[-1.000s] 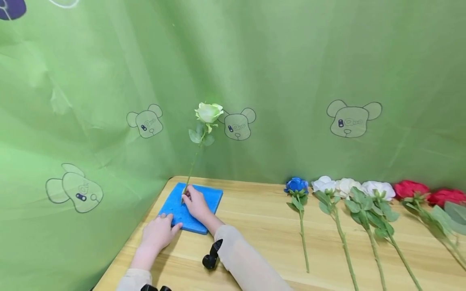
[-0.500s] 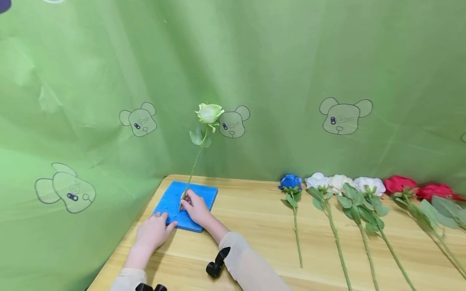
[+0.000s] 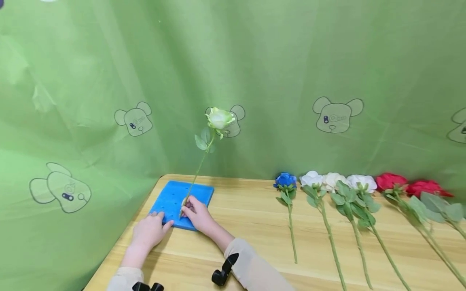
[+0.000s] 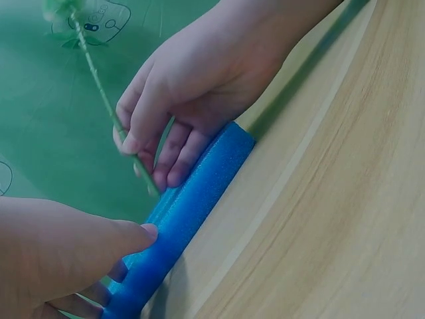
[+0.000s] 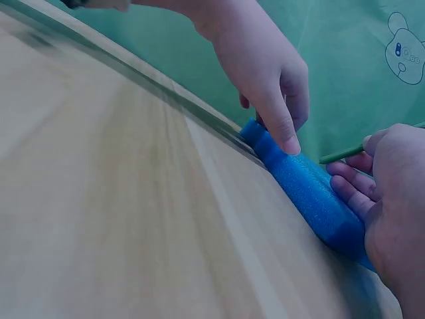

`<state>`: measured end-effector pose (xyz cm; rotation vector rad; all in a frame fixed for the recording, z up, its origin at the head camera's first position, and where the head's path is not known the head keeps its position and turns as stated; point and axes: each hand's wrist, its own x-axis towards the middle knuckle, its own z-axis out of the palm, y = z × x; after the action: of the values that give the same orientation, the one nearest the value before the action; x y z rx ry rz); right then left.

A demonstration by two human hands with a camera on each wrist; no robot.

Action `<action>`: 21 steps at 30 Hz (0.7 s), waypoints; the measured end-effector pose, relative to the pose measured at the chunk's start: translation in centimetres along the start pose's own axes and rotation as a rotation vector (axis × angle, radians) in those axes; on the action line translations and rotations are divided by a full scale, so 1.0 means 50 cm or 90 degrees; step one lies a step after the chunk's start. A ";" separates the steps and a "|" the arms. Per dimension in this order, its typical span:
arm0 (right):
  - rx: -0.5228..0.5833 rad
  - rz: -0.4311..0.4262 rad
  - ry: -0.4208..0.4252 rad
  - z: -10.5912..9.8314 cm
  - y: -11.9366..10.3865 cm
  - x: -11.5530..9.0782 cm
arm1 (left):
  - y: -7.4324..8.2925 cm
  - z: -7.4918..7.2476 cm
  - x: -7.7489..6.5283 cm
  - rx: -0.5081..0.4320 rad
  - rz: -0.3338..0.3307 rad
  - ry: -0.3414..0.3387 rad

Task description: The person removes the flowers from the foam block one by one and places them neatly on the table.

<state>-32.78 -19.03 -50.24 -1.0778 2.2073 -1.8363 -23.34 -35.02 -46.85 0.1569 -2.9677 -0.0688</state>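
In the head view, my right hand [image 3: 198,215] pinches a pale green-white artificial rose [image 3: 220,118] low on its thin stem. The rose stands tall, leaning right, and its stem end is right at the surface of a blue foam board [image 3: 198,192]. Small holes dot the board. My left hand [image 3: 148,231] rests on the board's near left corner, fingers spread and thumb along the front edge. From the left wrist, the stem [image 4: 99,83] runs down between the right thumb and fingers to the foam's top. The right wrist view shows the left thumb [image 5: 289,143] pressing the foam.
To the right on the wooden table [image 3: 251,226] lie a blue rose [image 3: 285,180], several white and cream roses [image 3: 333,182] and red roses [image 3: 391,182], stems toward me. A green curtain [image 3: 276,81] with bear drawings hangs behind and at the left.
My right hand has brought the rose's stem end nearer the board's front edge, and the bloom now leans further right. The left hand stays at the corner; the head view has shifted slightly.
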 end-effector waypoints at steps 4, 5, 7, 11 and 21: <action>0.044 0.021 -0.011 -0.010 -0.008 -0.025 | 0.001 -0.001 0.000 -0.002 0.000 -0.002; 0.054 0.023 -0.013 -0.012 -0.009 -0.031 | 0.002 -0.001 0.000 -0.002 0.001 0.000; 0.067 0.022 -0.016 -0.017 -0.014 -0.044 | 0.002 -0.002 0.000 -0.003 0.003 0.004; 0.082 0.015 -0.021 -0.026 -0.022 -0.071 | 0.003 -0.005 0.000 -0.003 0.008 0.005; 0.154 0.056 -0.028 -0.042 -0.041 -0.140 | 0.002 -0.003 -0.002 -0.008 0.006 -0.005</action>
<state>-27.58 -13.49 -50.40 -0.9489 1.9140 -1.9581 -23.21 -34.90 -46.70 0.1413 -2.9757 -0.0868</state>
